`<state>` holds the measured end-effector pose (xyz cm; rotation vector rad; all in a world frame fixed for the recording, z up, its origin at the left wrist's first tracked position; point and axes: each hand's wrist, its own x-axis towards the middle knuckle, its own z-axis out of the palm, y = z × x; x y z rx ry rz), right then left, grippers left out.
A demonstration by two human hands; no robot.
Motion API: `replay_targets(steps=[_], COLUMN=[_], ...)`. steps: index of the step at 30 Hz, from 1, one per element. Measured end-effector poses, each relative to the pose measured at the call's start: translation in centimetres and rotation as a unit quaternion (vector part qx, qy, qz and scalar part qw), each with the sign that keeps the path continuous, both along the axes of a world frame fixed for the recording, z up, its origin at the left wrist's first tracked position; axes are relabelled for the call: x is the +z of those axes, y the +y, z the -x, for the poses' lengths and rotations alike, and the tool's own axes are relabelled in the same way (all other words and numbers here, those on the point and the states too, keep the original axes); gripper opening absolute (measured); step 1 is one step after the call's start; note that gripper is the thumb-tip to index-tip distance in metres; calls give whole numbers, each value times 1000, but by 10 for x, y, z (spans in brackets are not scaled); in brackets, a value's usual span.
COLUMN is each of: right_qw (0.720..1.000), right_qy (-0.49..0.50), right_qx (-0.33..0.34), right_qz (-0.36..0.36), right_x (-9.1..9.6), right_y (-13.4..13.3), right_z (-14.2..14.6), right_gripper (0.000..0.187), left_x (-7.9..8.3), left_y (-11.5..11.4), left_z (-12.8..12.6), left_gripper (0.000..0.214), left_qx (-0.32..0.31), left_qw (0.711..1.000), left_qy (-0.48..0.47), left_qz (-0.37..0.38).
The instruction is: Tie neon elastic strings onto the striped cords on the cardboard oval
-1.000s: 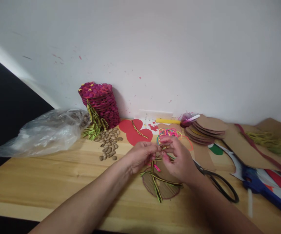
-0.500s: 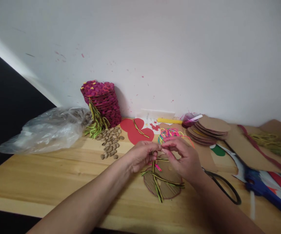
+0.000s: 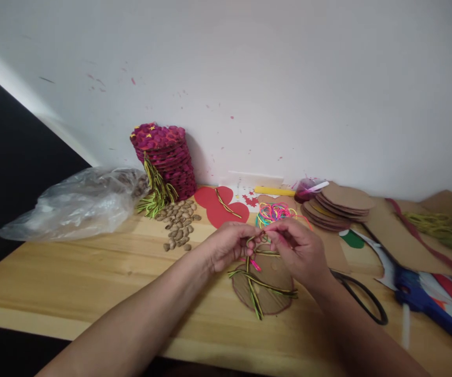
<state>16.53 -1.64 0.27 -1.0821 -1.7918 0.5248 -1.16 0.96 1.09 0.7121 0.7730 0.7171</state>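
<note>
Both hands meet above a round cardboard disc (image 3: 273, 293) with a reddish edge. My left hand (image 3: 232, 245) pinches a thin green-and-dark cord (image 3: 251, 240), which loops between the fingers. My right hand (image 3: 298, 248) is closed on the same cord, its thumb and forefinger nearly touching the left fingertips. On the disc below, bundles of green, yellow and dark cord (image 3: 263, 285) lie crossed. A small pink piece (image 3: 255, 264) rests beside them. Just behind the hands is a tangle of brightly coloured cord (image 3: 273, 212).
At the left, a clear plastic bag (image 3: 80, 204) lies near a tasselled magenta cylinder (image 3: 167, 159) and loose brown shells or stones (image 3: 179, 225). Red paper circles (image 3: 226, 209) lie behind. To the right are stacked cardboard discs (image 3: 341, 204), black-handled scissors (image 3: 367, 301) and a blue-handled tool (image 3: 422, 298).
The fingers have shifted slightly, and a loop of cord now shows between them. The view has tilted a little; the things on the table stay put.
</note>
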Motion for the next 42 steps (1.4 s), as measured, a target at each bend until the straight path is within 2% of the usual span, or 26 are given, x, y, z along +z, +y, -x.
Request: replay_targets(steps=[10, 17, 24, 29, 35, 42], right_qw=[998, 985, 952, 942, 936, 923], right_qy=[26, 88, 150, 174, 197, 202], right_qx=[10, 15, 12, 20, 36, 29], right_qz=[54, 149, 267, 285, 291, 327], right_x=[-1, 6, 10, 11, 9, 8], right_y=[-2, -2, -2, -1, -1, -1], right_z=[3, 7, 9, 8, 8, 9], right_gripper=[10, 15, 25, 27, 26, 28], left_x=[-1, -2, -2, -4, -10, -4], left_y=[0, 1, 1, 2, 3, 1], left_z=[1, 4, 6, 8, 7, 6], left_gripper=[22, 21, 27, 36, 36, 32], left_qx=[-23, -50, -57, -71, -63, -81], left_qw=[996, 994, 992, 993, 991, 984], left_qy=[58, 71, 66, 40, 53, 86], left_qz=[-58, -72, -86, -86, -101, -133])
